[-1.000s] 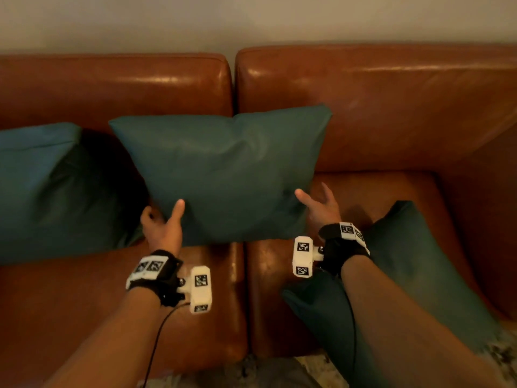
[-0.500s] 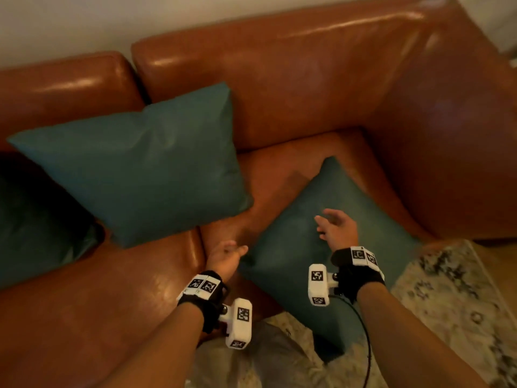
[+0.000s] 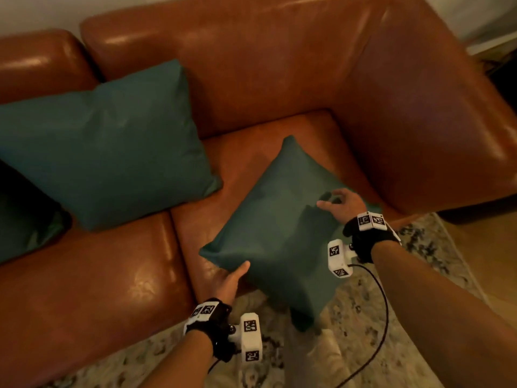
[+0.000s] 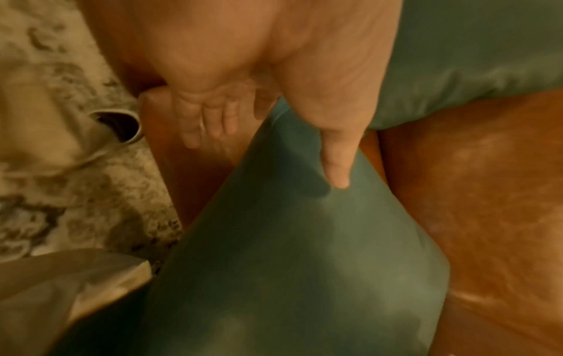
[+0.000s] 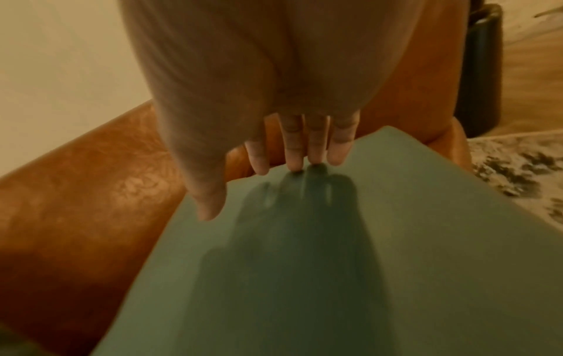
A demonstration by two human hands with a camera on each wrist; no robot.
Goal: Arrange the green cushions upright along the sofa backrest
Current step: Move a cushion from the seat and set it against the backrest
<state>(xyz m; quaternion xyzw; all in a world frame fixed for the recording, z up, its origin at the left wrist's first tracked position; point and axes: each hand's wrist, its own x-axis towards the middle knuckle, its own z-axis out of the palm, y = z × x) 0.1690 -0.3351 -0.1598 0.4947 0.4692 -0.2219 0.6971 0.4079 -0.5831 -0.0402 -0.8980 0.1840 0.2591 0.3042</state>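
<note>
Left hand (image 3: 227, 281) grips the near-left corner of the flat cushion (image 3: 282, 233), thumb (image 4: 336, 156) lying on the top face and fingers (image 4: 210, 120) tucked beneath the corner, as the left wrist view shows; right hand (image 3: 342, 204) rests on the cushion's right edge, its fingertips (image 5: 294, 154) touching the fabric and only slightly bent, thumb (image 5: 207, 197) held just above the face and casting a shadow; whether those fingers hook over the far edge cannot be told. Flat cushion lies tilted on the right seat (image 3: 279, 141) of the sofa (image 3: 307, 65), one corner pointing far toward the backrest, the near corner hanging past the seat front over the rug (image 3: 363, 345); it does not lean on the backrest. Middle cushion (image 3: 106, 144) stands propped against the backrest to the left, across the gap between the two back sections, its lower right corner near but apart from the flat cushion; a third cushion (image 3: 25, 228) sits at the far left edge, largely cut off and in shadow. Wristbands (image 3: 208, 315) with black-and-white markers sit on both wrists; a cable (image 3: 383, 303) runs from the right one. Right armrest (image 3: 447, 121) rises beside the right seat; wall (image 3: 42, 12) shows pale behind the sofa.
</note>
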